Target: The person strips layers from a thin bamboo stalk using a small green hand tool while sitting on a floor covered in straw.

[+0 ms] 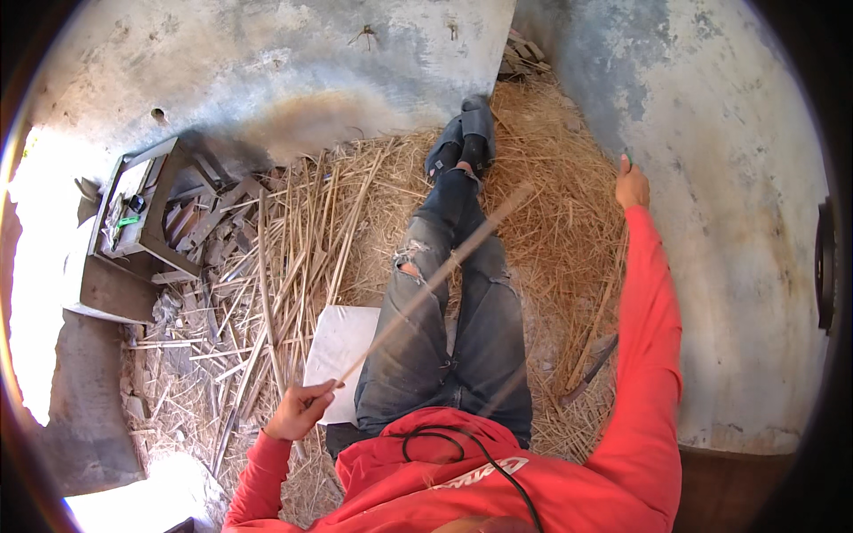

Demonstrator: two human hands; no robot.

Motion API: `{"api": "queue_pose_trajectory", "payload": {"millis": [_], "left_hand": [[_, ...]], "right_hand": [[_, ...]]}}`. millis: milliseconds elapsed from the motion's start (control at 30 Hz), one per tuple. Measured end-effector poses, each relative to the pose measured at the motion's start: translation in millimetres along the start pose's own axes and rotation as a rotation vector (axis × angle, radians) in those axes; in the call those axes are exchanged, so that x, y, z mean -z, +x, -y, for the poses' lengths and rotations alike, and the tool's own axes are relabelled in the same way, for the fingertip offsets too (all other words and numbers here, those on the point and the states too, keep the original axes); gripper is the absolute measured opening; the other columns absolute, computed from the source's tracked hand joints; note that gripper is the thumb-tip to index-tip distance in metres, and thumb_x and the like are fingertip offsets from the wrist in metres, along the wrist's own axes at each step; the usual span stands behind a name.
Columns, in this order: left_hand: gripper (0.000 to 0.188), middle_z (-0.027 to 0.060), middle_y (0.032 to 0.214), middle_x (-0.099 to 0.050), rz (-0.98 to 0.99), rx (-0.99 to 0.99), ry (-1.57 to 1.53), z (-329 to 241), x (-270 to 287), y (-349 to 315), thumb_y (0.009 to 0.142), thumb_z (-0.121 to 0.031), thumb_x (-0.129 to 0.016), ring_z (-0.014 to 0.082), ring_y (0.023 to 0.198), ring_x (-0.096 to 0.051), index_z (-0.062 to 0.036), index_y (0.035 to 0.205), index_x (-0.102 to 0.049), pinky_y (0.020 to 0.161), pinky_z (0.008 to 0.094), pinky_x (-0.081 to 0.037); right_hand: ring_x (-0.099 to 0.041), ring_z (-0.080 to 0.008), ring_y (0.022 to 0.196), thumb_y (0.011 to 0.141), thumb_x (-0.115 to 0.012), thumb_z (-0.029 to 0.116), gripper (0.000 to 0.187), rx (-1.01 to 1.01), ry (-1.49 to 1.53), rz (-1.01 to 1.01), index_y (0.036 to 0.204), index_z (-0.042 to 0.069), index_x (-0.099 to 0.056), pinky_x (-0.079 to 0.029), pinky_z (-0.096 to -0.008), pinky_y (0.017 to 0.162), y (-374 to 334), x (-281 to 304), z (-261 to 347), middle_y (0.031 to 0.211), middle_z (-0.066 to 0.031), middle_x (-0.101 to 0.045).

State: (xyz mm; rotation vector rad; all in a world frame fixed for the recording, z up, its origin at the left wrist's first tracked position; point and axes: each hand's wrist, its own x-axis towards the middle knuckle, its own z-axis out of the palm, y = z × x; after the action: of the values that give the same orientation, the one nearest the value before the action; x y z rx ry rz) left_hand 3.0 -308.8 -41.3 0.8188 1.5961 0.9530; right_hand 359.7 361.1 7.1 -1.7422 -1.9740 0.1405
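Seated person viewed from above, legs in grey ripped jeans [444, 329] stretched forward and crossed at the ankles. The left hand [300, 410] has its fingers [324, 389] closed around the near end of a long thin cane strip [440, 275]; from the fingers the strip runs up and away across the left thigh, its far end blurred above the knees. The right hand [632, 185] is extended far out to the person's right, at the edge of the straw heap by the wall; whether its fingers are open or closed on anything cannot be told. Just beyond the left fingers, touching the left leg, lies a white flat cushion [338, 351]. Farther out from those fingers, split cane lengths [293, 258] lie scattered on the floor, and beyond them stands a small wooden stool [142, 209] holding small tools. Loose straw [551, 231] spreads between the legs and the right hand. A dark curved blade [591, 369] lies on the straw under the right forearm.
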Motion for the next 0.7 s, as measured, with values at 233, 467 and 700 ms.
{"api": "queue_pose_trajectory", "payload": {"millis": [233,467,700], "left_hand": [[0.036,-0.0094,0.063,-0.028,-0.05,0.043,-0.488,-28.3,-11.8,55.2,0.114,-0.022,-0.048,0.0025,0.048,-0.025,-0.001,0.142,-0.057,0.045,0.0229,-0.022],[0.038,-0.0088,0.062,-0.027,-0.009,-0.083,-0.577,-69.4,-37.0,107.4,0.114,-0.024,-0.048,0.0023,0.048,-0.024,-0.0024,0.144,-0.056,0.044,0.0224,-0.023],[0.037,-0.0096,0.063,-0.029,0.022,-0.11,-0.541,-99.7,-64.3,118.7,0.114,-0.025,-0.048,0.002,0.047,-0.027,-0.002,0.141,-0.057,0.044,0.0228,-0.024]], "right_hand": [[-0.071,-0.0445,0.089,0.111,-0.036,0.055,0.071,0.346,0.117,0.055,0.122,-0.008,-0.068,-0.053,-0.0534,0.08,-70.4,9.0,93.3,0.094,-0.0293,-0.072],[-0.069,-0.0433,0.069,0.109,-0.044,0.054,0.06,0.612,0.396,0.418,0.103,0.0,-0.068,-0.05,-0.0507,0.062,-194.9,45.5,170.6,0.073,-0.0242,-0.067],[-0.067,-0.0487,0.067,0.106,-0.053,0.049,0.048,0.876,0.285,0.563,0.095,0.004,-0.06,-0.051,-0.0585,0.058,-306.2,14.2,199.0,0.065,-0.026,-0.064]]}}
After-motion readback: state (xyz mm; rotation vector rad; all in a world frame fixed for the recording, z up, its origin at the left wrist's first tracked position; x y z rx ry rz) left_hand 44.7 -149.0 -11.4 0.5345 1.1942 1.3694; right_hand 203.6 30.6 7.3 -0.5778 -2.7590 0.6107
